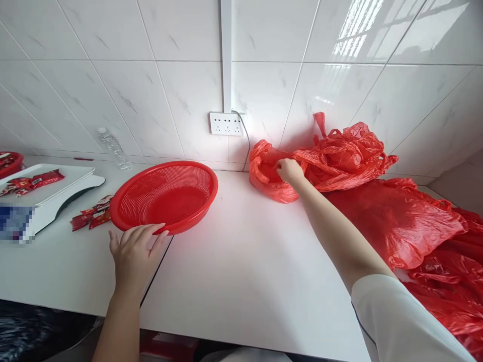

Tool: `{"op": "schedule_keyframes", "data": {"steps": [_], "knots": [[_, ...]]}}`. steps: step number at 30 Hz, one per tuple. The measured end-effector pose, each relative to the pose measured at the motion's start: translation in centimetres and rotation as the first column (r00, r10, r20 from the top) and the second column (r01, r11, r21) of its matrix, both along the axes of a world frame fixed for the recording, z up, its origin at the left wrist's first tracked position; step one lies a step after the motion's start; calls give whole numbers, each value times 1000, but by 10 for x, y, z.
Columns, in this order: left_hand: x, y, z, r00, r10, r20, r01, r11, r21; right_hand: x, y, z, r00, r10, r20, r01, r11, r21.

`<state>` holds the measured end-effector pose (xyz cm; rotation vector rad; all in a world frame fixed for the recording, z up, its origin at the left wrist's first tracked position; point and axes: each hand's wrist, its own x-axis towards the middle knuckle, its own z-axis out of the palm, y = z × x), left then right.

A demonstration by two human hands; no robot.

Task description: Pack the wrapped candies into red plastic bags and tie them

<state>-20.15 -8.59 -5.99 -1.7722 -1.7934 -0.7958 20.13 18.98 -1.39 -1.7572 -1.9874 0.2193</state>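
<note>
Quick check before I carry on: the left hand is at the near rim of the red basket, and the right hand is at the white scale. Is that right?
Not quite: the right hand is at the open red bag by the wall. The left hand is at the red basket's near rim, as the head view shows.

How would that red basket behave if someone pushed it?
The red basket is probably light: its walls are perforated and nothing shows inside. Its even, thick rim suggests it would keep its shape. It may slide easily, since the table looks smooth.
</note>
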Motion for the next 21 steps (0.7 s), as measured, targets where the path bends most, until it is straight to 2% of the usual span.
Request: {"op": "schedule_keyframes", "data": {"steps": [3, 7, 9, 10, 11, 13, 14, 15, 16, 17, 18, 20, 21], "knots": [[-12, -3, -1, 1000, 10, 20, -10, 1000, -16, 9, 4, 23, 997, -59, -52, 61, 997, 45], [-7, -1, 0, 995, 4, 99, -9, 999, 46, 18, -4, 54, 999, 1, -43, -1, 1000, -4], [13, 3, 4, 988, -77, 135, 61, 991, 119, 18, -18, 64, 996, 83, -8, -84, 992, -97], [26, 5, 7, 978, -151, 147, 130, 981, 142, 19, -27, 68, 983, 182, 5, -177, 962, -208], [42, 9, 10, 958, -243, 153, 222, 964, 145, 19, -36, 71, 950, 312, -8, -295, 892, -343], [77, 18, 17, 888, -429, 167, 418, 903, 100, 20, -55, 74, 825, 549, -133, -523, 653, -548], [96, 24, 21, 847, -503, 172, 500, 864, 63, 20, -62, 74, 754, 619, -220, -611, 538, -580], [115, 31, 25, 811, -562, 165, 565, 824, 30, 19, -67, 72, 697, 651, -299, -680, 470, -563], [133, 39, 28, 787, -597, 153, 603, 797, 6, 18, -69, 68, 673, 651, -352, -722, 474, -504], [151, 47, 30, 777, -613, 142, 620, 784, -10, 15, -68, 62, 680, 636, -365, -729, 535, -427], [167, 55, 32, 779, -613, 133, 620, 785, -13, 12, -66, 54, 716, 610, -340, -698, 630, -339], [196, 71, 32, 794, -595, 124, 604, 795, -49, 4, -57, 32, 827, 515, -224, -552, 820, -152], [209, 79, 30, 797, -593, 116, 602, 794, -82, -1, -53, 20, 872, 463, -160, -478, 876, -72]]}}
